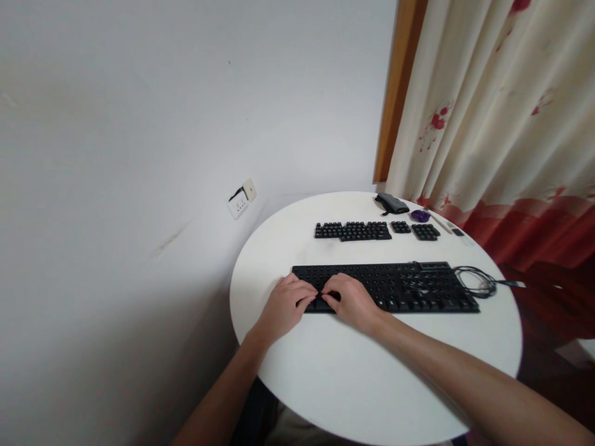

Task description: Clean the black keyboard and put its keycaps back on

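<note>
Matt plastic keyboard (397,286) and keycaps (365,231) as I saw them remotely, smooth tabletop (344,371), wooden trim (400,87), cloth curtain (488,124), matt scuffed wall (149,136)

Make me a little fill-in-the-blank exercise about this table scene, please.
1. The left hand and right hand are at the black keyboard's ____ half, as pictured.
2. A coiled cable lies at its ____ end.
3. The tabletop is coloured ____.
4. The cream curtain turns ____ lower down.

Missing words: left; right; white; red.

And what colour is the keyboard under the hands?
The keyboard is black, as the head view shows.
</note>
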Tool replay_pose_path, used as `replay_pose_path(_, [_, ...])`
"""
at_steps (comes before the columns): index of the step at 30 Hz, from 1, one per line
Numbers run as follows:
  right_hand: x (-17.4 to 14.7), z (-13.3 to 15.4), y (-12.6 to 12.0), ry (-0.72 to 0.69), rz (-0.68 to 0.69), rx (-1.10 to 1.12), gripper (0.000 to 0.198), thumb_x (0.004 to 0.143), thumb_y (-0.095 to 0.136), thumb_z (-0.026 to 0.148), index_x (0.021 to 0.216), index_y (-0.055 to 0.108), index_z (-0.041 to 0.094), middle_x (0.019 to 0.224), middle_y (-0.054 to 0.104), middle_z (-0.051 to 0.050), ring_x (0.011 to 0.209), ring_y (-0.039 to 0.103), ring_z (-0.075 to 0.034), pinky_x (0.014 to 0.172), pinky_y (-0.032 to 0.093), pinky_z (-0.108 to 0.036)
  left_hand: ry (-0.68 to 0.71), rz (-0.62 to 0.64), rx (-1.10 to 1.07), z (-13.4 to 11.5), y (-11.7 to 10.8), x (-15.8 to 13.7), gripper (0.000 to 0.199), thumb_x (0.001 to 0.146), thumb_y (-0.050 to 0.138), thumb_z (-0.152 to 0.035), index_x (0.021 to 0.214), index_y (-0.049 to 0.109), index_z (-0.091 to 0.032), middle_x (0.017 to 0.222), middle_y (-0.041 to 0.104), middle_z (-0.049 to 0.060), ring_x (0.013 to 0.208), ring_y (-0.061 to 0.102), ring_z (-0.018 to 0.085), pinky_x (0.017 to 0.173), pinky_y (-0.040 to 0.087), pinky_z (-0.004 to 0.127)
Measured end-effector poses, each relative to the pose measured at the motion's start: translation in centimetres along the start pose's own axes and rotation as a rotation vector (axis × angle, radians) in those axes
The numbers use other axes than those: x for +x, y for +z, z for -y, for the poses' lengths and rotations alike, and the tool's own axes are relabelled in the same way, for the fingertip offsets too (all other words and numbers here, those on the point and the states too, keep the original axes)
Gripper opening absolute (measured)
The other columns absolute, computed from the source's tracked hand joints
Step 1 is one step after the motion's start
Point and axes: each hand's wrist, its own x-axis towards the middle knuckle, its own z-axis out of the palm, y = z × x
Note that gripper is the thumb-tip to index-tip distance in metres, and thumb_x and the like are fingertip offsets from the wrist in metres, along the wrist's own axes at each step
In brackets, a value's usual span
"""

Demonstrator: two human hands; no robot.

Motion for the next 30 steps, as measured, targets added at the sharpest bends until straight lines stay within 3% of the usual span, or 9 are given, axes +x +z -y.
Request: replay_pose_path(30, [0.03,0.86,-0.75,-0.031,0.064,-0.084,0.013,0.091,0.06,0.013,0.089,0.071,0.018,0.09,0.069,-0.005,0.091,0.06,-0.019,0.081,0.046,-0.03,-0.007,-0.023,-0.024,-0.36,-0.06,0.05,0.015,0.096,0.057,-0.023,0.098,0.072,-0.023,0.098,0.075,0.002,0.093,0.06,0.021,0.087,0.047,0.041])
